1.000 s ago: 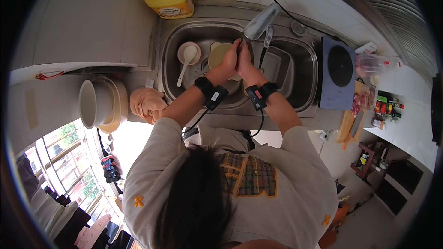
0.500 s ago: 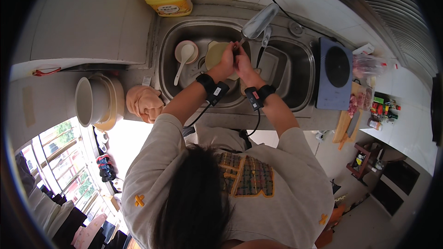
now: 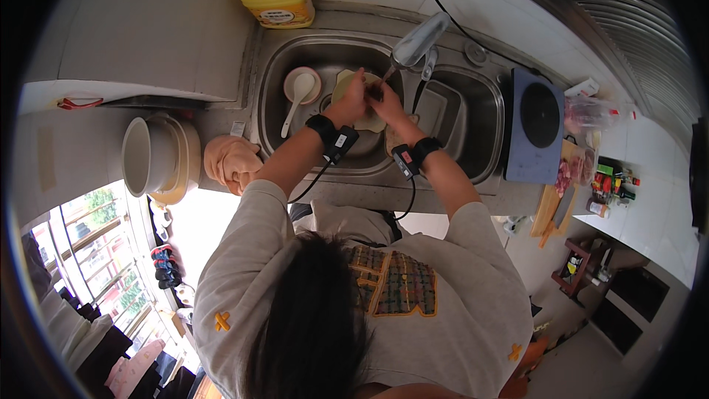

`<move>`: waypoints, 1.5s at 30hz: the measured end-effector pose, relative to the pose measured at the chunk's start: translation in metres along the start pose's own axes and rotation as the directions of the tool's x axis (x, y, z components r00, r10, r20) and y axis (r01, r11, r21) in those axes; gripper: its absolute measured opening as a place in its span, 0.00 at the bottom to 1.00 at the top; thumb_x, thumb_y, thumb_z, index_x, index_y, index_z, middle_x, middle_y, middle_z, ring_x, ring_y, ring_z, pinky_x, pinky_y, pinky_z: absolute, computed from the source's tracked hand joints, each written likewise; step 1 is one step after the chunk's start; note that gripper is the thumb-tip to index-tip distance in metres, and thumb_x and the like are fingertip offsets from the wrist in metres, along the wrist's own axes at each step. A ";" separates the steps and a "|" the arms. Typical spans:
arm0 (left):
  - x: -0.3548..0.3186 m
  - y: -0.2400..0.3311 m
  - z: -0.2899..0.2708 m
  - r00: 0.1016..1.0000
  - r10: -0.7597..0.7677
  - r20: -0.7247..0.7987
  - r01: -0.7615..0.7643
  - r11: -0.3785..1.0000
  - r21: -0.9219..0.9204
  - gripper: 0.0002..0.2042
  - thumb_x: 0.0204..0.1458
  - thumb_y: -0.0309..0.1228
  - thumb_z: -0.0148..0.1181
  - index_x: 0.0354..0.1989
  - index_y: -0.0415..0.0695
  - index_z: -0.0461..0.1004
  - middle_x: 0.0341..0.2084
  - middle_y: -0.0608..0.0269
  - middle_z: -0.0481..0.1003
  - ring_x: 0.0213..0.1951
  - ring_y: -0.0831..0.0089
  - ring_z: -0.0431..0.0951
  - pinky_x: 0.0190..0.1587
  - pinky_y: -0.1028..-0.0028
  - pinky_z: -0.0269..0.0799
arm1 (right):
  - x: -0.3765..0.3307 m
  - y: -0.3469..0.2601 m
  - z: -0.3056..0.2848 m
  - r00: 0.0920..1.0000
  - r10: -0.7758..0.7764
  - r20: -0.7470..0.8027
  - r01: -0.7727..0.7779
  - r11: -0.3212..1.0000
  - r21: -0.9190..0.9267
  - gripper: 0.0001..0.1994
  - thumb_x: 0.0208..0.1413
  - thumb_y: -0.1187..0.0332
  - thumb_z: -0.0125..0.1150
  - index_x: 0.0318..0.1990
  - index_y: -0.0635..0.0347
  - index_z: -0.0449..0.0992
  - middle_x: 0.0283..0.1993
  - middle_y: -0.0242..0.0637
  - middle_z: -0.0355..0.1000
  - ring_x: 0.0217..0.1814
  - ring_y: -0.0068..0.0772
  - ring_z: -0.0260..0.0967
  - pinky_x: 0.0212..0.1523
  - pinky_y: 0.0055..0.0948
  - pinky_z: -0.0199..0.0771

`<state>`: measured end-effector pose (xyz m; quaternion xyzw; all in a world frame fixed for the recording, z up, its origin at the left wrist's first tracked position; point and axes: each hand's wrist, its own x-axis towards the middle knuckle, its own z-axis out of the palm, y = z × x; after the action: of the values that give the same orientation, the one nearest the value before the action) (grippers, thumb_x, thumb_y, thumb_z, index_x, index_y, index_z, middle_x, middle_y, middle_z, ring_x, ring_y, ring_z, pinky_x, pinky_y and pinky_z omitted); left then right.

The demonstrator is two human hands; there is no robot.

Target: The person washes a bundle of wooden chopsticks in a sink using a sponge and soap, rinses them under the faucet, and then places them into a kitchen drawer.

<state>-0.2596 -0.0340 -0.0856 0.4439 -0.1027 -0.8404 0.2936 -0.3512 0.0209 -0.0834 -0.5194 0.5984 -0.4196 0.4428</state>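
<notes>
Bowl sits near the right edge of the left basin, below the left hand and right hand, whose fingers curl close together by the tap, any grip impossible to tell; rinsing seems underway, the next move likely calling for thorough rubbing.

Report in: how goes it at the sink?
Left hand, right hand close together below faucet; grip unclear. Yellowish vessel beneath, partly hidden. White spoon left, clear of hands.
</notes>
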 end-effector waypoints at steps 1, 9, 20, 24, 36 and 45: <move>-0.003 0.002 0.004 0.987 0.010 -0.163 -0.016 0.999 -0.036 0.17 0.49 0.44 0.41 0.37 0.41 0.61 0.28 0.60 0.66 0.32 0.70 0.65 0.38 0.70 0.61 | -0.002 -0.008 0.000 1.000 0.011 0.017 -0.011 1.000 0.006 0.17 0.41 0.77 0.52 0.43 0.64 0.62 0.38 0.41 0.65 0.40 0.32 0.64 0.41 0.27 0.62; 0.004 -0.001 -0.011 0.993 -0.016 0.120 0.009 0.998 0.057 0.16 0.49 0.41 0.42 0.38 0.41 0.61 0.29 0.60 0.65 0.32 0.69 0.65 0.38 0.70 0.61 | 0.007 0.017 0.006 1.000 -0.007 -0.014 0.007 1.000 0.011 0.11 0.44 0.71 0.52 0.37 0.65 0.66 0.32 0.42 0.68 0.36 0.36 0.66 0.37 0.28 0.64; -0.005 -0.016 -0.024 0.991 0.015 0.133 -0.107 0.685 0.721 0.31 0.29 0.23 0.54 0.49 0.37 0.54 0.32 0.54 0.66 0.31 0.66 0.67 0.31 0.73 0.63 | 0.018 -0.025 -0.017 0.918 0.350 -0.189 -0.272 0.899 0.343 0.13 0.53 0.64 0.41 0.34 0.66 0.68 0.33 0.38 0.68 0.32 0.29 0.63 0.33 0.29 0.62; -0.016 -0.015 -0.012 0.854 0.276 0.440 -0.505 0.241 0.829 0.33 0.28 0.26 0.57 0.50 0.40 0.53 0.37 0.52 0.66 0.35 0.65 0.69 0.33 0.72 0.65 | 0.011 -0.059 -0.024 0.903 0.408 -0.139 -0.231 0.732 0.641 0.09 0.52 0.67 0.41 0.29 0.63 0.66 0.30 0.37 0.66 0.32 0.28 0.61 0.35 0.30 0.62; -0.045 0.028 0.007 0.874 0.260 0.411 -0.407 -0.073 0.911 0.14 0.35 0.38 0.53 0.26 0.41 0.71 0.20 0.52 0.71 0.26 0.57 0.71 0.30 0.66 0.65 | 0.024 -0.078 -0.031 0.944 0.329 0.011 -0.079 0.194 0.978 0.09 0.45 0.68 0.44 0.16 0.55 0.56 0.15 0.31 0.52 0.19 0.27 0.51 0.28 0.25 0.57; -0.056 0.035 0.016 0.812 0.345 0.471 -0.469 -0.096 0.878 0.15 0.36 0.38 0.52 0.28 0.40 0.70 0.24 0.48 0.71 0.31 0.54 0.70 0.32 0.66 0.65 | 0.027 -0.075 -0.018 0.946 0.322 -0.037 -0.113 0.433 0.894 0.10 0.47 0.68 0.42 0.18 0.57 0.55 0.17 0.32 0.53 0.21 0.31 0.53 0.37 0.33 0.59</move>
<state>-0.2345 -0.0311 -0.0227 0.4263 -0.7845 -0.4255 0.1475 -0.3514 -0.0137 -0.0096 -0.0880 0.3984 -0.6570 0.6340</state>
